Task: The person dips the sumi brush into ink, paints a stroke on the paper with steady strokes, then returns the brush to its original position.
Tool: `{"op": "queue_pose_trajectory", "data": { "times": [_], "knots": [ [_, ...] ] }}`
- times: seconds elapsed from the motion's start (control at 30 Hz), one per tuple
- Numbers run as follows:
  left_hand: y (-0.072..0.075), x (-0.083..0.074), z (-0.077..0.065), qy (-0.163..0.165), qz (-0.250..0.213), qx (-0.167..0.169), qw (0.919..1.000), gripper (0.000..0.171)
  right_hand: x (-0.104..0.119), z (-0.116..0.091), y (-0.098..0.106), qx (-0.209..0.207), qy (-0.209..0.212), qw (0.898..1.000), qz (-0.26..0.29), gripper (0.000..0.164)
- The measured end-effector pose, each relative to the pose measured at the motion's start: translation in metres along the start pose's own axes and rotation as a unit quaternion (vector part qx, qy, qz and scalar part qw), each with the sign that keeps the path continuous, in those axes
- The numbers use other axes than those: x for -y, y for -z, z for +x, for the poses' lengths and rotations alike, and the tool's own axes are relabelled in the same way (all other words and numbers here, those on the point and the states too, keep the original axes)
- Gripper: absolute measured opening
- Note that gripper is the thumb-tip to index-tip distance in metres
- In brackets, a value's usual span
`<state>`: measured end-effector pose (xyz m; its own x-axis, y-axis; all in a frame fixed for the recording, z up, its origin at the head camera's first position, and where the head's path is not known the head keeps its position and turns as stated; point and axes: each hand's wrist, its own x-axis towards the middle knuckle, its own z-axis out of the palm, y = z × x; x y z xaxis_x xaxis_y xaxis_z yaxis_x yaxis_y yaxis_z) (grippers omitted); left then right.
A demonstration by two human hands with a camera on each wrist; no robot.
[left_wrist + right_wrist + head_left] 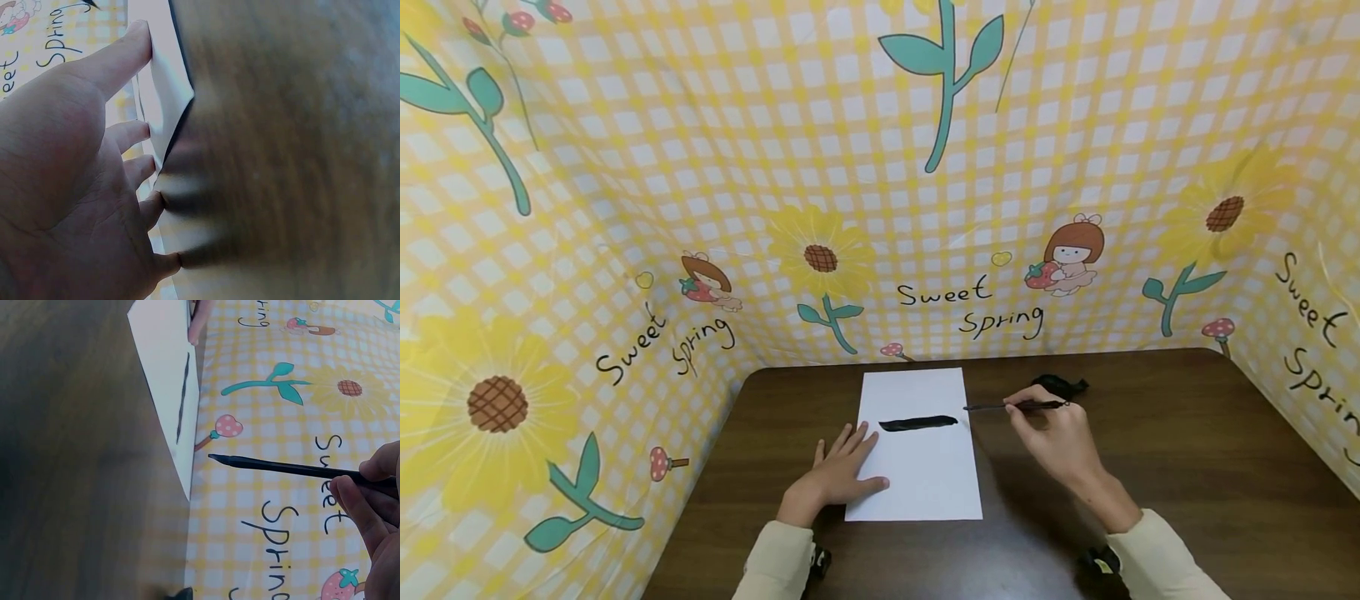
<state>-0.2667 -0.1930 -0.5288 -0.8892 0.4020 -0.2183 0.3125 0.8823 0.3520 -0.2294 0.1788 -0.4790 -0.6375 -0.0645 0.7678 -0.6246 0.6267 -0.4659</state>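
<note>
A white sheet of paper (917, 483) lies on the dark wooden table, with a long black strip (917, 423) running across its upper half. My left hand (838, 475) rests at the sheet's left edge, fingers spread, thumb over the paper. In the left wrist view its palm (56, 162) shows beside the paper's corner. Off the sheet's right side, my right hand (1063, 437) pinches a thin black stick with a narrowed tip (281, 467). The stick points left, its tip close to the paper's right edge and apart from the black strip.
Behind my right hand a black crumpled-looking lump (1060, 385) sits on the table (760, 433). A yellow checked cloth (737, 167) with flowers and lettering stands as a wall behind and at both sides.
</note>
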Motion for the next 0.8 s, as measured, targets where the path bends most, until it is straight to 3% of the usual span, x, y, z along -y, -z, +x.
{"op": "queue_pose_trajectory", "data": {
  "times": [0.43, 0.8],
  "knots": [
    [0.0, 0.0, 0.001, 0.0, 0.0, 0.002, 1.0, 0.092, -0.005, 0.008, 0.026, -0.015, -0.021, 1.0, 0.003, 0.02],
    [-0.011, 0.015, 0.006, -0.024, -0.036, -0.018, 0.9989, 0.1, -0.012, 0.012, 0.047, -0.044, -0.01, 0.999, -0.027, 0.022]
  ]
}}
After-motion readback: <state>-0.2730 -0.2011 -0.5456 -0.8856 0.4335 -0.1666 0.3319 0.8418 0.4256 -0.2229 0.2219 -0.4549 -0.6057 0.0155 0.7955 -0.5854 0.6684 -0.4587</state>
